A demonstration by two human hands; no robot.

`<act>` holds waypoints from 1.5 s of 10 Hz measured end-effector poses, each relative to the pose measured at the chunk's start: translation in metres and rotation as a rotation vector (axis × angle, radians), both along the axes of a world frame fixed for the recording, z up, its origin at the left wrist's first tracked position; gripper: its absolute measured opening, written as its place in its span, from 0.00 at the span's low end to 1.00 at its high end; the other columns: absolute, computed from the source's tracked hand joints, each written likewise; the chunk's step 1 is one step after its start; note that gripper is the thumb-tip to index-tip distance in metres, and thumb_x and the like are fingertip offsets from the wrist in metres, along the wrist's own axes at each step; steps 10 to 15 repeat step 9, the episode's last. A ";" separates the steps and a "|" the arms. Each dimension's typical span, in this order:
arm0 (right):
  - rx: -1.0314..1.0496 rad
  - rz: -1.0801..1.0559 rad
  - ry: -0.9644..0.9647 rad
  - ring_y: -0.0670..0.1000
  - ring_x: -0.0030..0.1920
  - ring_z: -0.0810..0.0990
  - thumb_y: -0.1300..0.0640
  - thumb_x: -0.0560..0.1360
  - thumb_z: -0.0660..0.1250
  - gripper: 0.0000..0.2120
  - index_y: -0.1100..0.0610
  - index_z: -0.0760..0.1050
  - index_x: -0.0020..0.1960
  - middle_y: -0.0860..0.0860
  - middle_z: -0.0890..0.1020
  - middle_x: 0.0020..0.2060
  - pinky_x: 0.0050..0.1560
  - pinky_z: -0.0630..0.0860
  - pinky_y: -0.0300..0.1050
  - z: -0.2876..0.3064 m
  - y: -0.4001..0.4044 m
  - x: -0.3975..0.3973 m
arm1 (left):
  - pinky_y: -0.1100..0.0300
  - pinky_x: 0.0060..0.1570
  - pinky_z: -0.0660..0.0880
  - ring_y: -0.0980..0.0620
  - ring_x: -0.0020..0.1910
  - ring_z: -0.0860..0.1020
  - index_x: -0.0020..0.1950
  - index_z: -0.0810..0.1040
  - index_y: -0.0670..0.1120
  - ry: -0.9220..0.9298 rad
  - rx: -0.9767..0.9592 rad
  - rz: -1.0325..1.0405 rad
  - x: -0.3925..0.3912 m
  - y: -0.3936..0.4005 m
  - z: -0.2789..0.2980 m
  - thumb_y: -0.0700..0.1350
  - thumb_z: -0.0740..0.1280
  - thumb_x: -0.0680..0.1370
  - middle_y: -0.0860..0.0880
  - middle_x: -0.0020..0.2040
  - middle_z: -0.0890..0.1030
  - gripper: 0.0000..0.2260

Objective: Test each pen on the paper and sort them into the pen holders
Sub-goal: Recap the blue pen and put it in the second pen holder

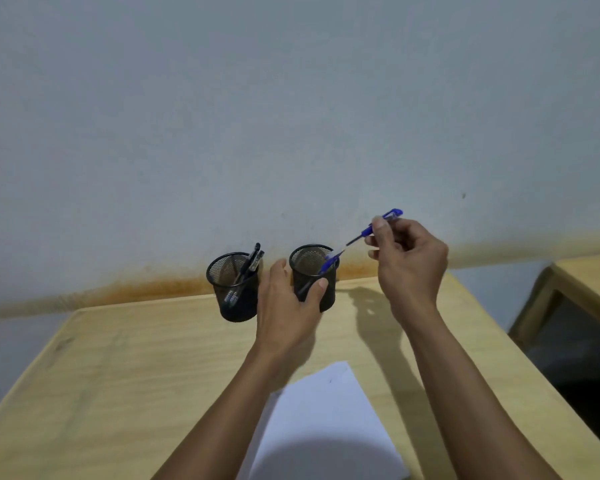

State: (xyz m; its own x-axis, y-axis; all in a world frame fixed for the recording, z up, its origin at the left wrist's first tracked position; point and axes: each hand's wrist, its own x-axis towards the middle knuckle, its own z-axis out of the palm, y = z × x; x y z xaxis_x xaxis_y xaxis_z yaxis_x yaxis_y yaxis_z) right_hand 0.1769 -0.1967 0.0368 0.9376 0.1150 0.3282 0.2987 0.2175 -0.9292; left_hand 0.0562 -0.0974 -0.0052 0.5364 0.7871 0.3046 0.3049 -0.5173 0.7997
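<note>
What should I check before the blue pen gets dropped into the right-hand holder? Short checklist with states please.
1. Blue pen secured: the right hand pinches its upper end. Ok.
2. Pen lined up: its lower tip points at the right holder rim, near another blue pen already inside. Ok.
3. Holder steadied: the left hand grips its side, holder upright on the table. Ok.
4. Left holder out of the way: upright, apart, holding dark pens. Ok.
5. Pen tested on the paper: no clear mark readable. Cannot tell.
</note>
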 end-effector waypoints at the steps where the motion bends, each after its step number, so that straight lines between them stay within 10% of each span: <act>1: -0.076 0.002 0.001 0.55 0.39 0.87 0.52 0.76 0.74 0.08 0.54 0.82 0.41 0.52 0.86 0.33 0.44 0.85 0.57 -0.015 0.022 0.006 | 0.49 0.70 0.66 0.47 0.72 0.66 0.77 0.59 0.46 0.037 -0.042 0.019 0.019 0.014 -0.011 0.61 0.70 0.74 0.46 0.74 0.65 0.38; 3: -0.197 -0.009 0.055 0.50 0.34 0.83 0.51 0.74 0.76 0.10 0.55 0.83 0.37 0.49 0.84 0.30 0.42 0.79 0.43 -0.041 0.041 0.007 | 0.51 0.68 0.69 0.49 0.69 0.70 0.76 0.61 0.48 0.002 -0.078 -0.005 0.033 0.028 -0.025 0.63 0.69 0.73 0.48 0.72 0.69 0.37; 15: -0.294 -0.009 0.154 0.44 0.33 0.81 0.48 0.70 0.79 0.10 0.55 0.85 0.41 0.48 0.84 0.32 0.44 0.79 0.41 -0.052 0.044 0.003 | 0.57 0.64 0.70 0.51 0.67 0.73 0.75 0.62 0.49 -0.030 -0.061 -0.015 0.036 0.035 -0.029 0.62 0.70 0.73 0.49 0.69 0.73 0.36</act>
